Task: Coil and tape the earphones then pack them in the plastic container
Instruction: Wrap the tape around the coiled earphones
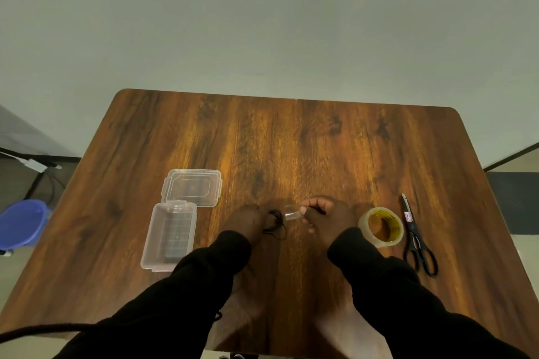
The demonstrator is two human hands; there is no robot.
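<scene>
My left hand (245,220) pinches a small coil of black earphones (275,223) above the wooden table (291,148). My right hand (326,214) holds a short clear piece of tape (291,212) right beside the coil, between the two hands. The open clear plastic container (151,253) lies to the left of my left arm, and its lid (191,187) rests flat just behind it. The clear tape roll (380,227) stands to the right of my right wrist.
Black scissors (417,239) lie at the right, past the tape roll. A blue bucket (22,223) sits on the floor off the table's left edge. A dark cable (43,329) runs along the near left edge.
</scene>
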